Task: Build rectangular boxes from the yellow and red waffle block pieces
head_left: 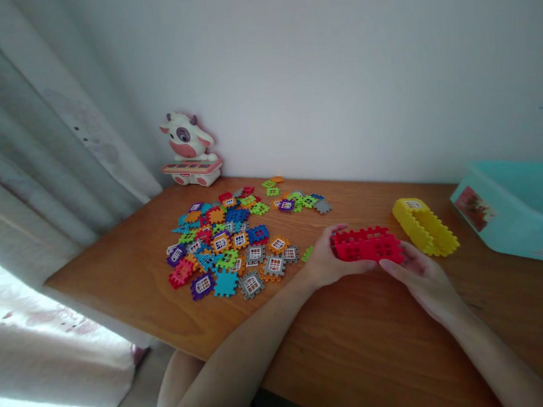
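Between my two hands is a red box-like block assembly (pixel 366 247), made of toothed square pieces with window holes. My left hand (pixel 327 261) grips its left end, thumb along the lower front edge. At the right end, my right hand (pixel 419 272) has its thumb on the front and its fingers behind, partly hidden. A yellow block assembly (pixel 422 227) with a hollow middle lies on the table just beyond my right hand. A small green piece (pixel 307 254) shows beside my left wrist.
A pile of loose colored interlocking pieces (pixel 225 249) spreads over the left of the wooden table (pixel 128 268). More pieces (pixel 300 201) lie near the wall. A cow toy with a keyboard (pixel 192 150) stands at the back left, a teal plastic bin (pixel 514 225) at the right.
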The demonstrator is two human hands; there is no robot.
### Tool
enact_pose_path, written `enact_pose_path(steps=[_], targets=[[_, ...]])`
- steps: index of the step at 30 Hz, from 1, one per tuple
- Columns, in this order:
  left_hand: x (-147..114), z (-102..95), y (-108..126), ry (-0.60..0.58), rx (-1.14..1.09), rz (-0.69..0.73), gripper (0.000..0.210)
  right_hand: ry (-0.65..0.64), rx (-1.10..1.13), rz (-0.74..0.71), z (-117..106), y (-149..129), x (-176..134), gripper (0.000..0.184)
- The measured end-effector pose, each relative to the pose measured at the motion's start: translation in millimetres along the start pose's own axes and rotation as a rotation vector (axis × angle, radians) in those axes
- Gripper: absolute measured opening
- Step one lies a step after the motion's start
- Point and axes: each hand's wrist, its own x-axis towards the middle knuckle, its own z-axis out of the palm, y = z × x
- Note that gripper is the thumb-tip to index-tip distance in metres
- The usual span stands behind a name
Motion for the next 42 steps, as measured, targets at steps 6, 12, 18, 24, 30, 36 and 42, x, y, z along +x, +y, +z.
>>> enact_pose_path(steps=[6,12,18,24,30,36,42], targets=[[-1.6,3.2,-0.3,-0.014,-0.036,0.031,0.098,0.049,-0.043,-0.025,-0.9,-1.3,0.0,0.043],[-1.4,-0.9,-0.7,-0.042,-0.055,0.036,0.116,0.108,-0.109,-0.052,0.1,-6.4,-0.3,0.040],[0.8,-4.4,-2.1,-0.051,-0.082,0.015,0.131,0.121,-0.133,-0.028,2.5,-12.4,-3.5,0.038],[-2.5,-2.4,8.0,-0.032,-0.094,0.010,0.132,0.104,-0.089,0.042,1.5,-8.0,-3.2,0.040],[-1.7,-4.1,4.8,-0.088,-0.100,0.024,0.130,0.090,-0.146,0.025,0.1,-2.8,-2.2,0.049],[0.8,-13.7,0.2,-0.186,0.032,0.023,0.120,0.052,-0.190,-0.009,2.5,-7.9,-4.8,0.065],[-2.9,-12.6,11.9,-0.116,0.264,0.019,0.105,-0.023,-0.255,-0.012,-6.3,-6.7,-3.4,0.068]])
